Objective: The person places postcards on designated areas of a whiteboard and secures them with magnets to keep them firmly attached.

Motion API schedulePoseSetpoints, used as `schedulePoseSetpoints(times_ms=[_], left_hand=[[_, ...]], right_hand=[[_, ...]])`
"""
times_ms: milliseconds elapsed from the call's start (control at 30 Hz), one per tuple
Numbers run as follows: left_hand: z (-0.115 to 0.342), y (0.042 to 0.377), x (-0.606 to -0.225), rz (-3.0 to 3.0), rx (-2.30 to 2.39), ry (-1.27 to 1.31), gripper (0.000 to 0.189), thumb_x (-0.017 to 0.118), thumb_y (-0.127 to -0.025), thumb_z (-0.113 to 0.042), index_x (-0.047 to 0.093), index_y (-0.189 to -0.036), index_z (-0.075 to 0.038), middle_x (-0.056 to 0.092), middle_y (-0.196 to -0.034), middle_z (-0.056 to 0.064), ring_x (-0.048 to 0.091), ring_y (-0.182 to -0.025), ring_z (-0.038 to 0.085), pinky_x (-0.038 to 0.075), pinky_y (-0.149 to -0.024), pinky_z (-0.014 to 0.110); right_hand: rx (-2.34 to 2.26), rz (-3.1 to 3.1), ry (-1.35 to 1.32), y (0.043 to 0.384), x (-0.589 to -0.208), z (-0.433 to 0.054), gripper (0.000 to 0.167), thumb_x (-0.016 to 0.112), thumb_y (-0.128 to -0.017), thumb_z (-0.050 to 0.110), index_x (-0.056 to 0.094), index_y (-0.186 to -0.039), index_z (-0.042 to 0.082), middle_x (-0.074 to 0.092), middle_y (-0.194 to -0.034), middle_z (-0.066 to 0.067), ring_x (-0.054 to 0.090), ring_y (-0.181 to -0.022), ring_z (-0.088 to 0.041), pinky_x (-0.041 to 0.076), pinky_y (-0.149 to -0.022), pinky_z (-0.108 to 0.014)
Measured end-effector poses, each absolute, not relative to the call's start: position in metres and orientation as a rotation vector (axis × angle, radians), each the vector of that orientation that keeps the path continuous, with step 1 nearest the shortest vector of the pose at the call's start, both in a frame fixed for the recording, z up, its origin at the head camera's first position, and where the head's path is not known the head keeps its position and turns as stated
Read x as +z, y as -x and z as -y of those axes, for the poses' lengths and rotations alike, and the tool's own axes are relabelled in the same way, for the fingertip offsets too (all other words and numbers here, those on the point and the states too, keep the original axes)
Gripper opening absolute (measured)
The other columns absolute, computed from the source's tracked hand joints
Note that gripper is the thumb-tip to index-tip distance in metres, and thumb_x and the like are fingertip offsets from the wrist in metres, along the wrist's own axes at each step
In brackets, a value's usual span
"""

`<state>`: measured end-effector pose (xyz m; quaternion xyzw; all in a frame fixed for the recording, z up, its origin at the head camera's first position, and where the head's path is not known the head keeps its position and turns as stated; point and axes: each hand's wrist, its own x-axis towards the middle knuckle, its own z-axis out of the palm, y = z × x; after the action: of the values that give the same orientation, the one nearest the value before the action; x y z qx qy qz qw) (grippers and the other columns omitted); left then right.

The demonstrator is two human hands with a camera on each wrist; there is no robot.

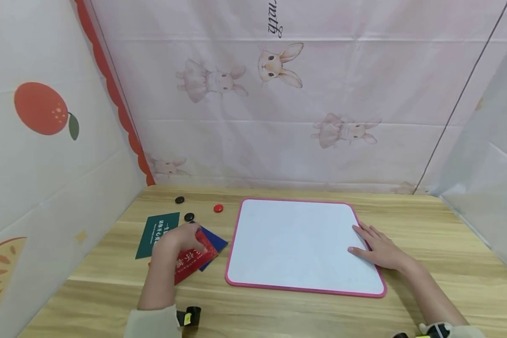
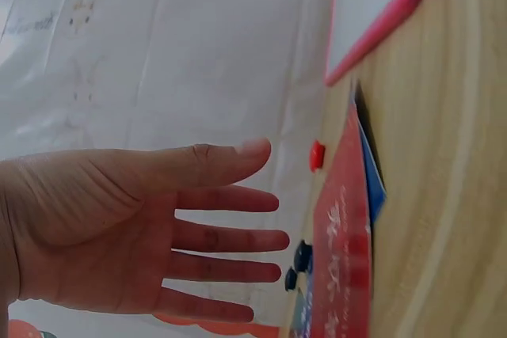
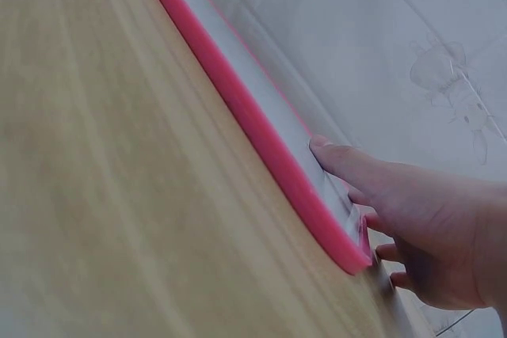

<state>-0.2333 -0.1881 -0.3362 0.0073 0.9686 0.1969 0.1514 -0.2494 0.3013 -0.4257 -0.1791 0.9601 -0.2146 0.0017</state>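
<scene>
My left hand (image 1: 179, 239) hovers over the cards, its fingers extended and apart from them in the left wrist view; nothing is in its palm (image 2: 87, 235). Beneath it lies a red card (image 1: 196, 262) with white characters, overlapping a blue card (image 1: 215, 240). A dark green card (image 1: 149, 238) lies to its left, partly hidden by the hand. My right hand (image 1: 382, 251) rests at the right edge of a white board (image 1: 300, 244) with a pink rim, thumb and a finger on its surface. In the right wrist view, the other fingers sit beside the pink rim (image 3: 265, 144).
A red round magnet-like piece (image 1: 218, 208) and two black ones, one farther (image 1: 179, 200) and one nearer (image 1: 189, 217), lie beyond the cards. Wood-grain tabletop (image 1: 279, 312) surrounds the board. Printed sheets hang at the back (image 1: 253, 150) and both sides.
</scene>
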Motion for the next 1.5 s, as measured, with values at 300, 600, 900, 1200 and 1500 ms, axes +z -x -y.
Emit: schedulePoseSetpoints(times_ms=[300,600,900,1200,1500], left_hand=[[0.205,0.241,-0.351,-2.759,0.404,0.067,0.074,0.078,-0.073,-0.026,0.042,-0.128,0.009,0.043,-0.117,0.030,0.042,-0.103,0.041,0.042,-0.081,0.057],[0.210,0.242,-0.362,-2.804,0.390,0.098,0.083,0.082,-0.068,-0.022,0.037,-0.130,0.011,0.037,-0.118,0.035,0.038,-0.107,0.045,0.039,-0.083,0.061],[0.215,0.242,-0.362,-2.819,0.461,0.086,0.077,0.080,-0.070,-0.017,0.038,-0.126,0.014,0.042,-0.114,0.032,0.041,-0.104,0.043,0.041,-0.082,0.059],[0.239,0.246,-0.370,-2.754,0.760,0.107,0.031,0.068,-0.080,-0.004,0.050,-0.104,0.002,0.052,-0.095,0.016,0.049,-0.089,0.032,0.049,-0.068,0.041],[0.257,0.244,-0.375,-2.681,1.009,0.060,0.013,0.053,-0.084,0.006,0.052,-0.096,0.003,0.051,-0.084,0.012,0.050,-0.077,0.024,0.047,-0.062,0.031]], right_hand=[[-0.691,-3.009,0.547,0.247,-0.427,-0.304,0.079,0.059,-0.084,0.047,0.031,-0.139,-0.003,0.019,-0.143,-0.029,0.012,-0.127,-0.052,0.009,-0.097,-0.066],[-0.701,-2.996,0.538,0.248,-0.431,-0.303,0.081,0.058,-0.084,0.049,0.030,-0.140,-0.002,0.018,-0.144,-0.029,0.011,-0.127,-0.052,0.008,-0.096,-0.067],[-0.701,-2.997,0.544,0.249,-0.429,-0.302,0.081,0.058,-0.084,0.049,0.030,-0.140,-0.001,0.018,-0.144,-0.029,0.011,-0.128,-0.051,0.008,-0.096,-0.067],[-0.684,-3.008,0.556,0.250,-0.428,-0.302,0.080,0.059,-0.084,0.047,0.031,-0.140,-0.003,0.019,-0.143,-0.029,0.012,-0.127,-0.052,0.010,-0.096,-0.066],[-0.675,-3.022,0.557,0.248,-0.424,-0.300,0.078,0.058,-0.084,0.047,0.033,-0.139,-0.002,0.021,-0.142,-0.029,0.013,-0.127,-0.052,0.010,-0.097,-0.066]])
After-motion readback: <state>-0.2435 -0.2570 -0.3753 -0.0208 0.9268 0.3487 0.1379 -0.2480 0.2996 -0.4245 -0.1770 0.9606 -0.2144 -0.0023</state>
